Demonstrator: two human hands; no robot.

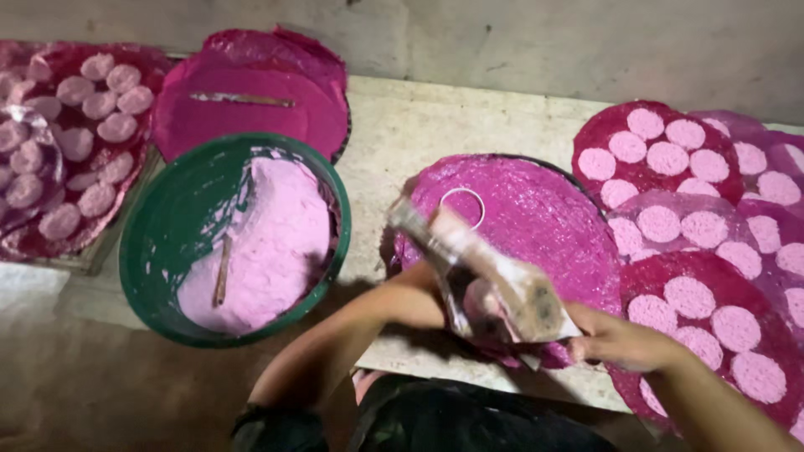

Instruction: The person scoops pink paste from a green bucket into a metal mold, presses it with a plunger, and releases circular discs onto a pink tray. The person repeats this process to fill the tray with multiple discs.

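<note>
Workshop: pink paste basin [159,243], disc-laden trays [586,138]

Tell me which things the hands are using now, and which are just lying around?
In use:
right hand
paste-smeared flat tool
magenta round tray
metal ring

Lying about:
green bowl of pink paste
stick in it
trays of pink discs

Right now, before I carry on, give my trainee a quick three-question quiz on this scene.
1. True or false: the green basin holds pale pink paste.
2. What lies on the magenta disc in the middle: A) a small ring, B) a spoon, C) a cup?
3. Which hand grips the flat paddle at its near end?

Key
1. True.
2. A.
3. The right hand; the left hand is hidden behind the paddle.
</note>
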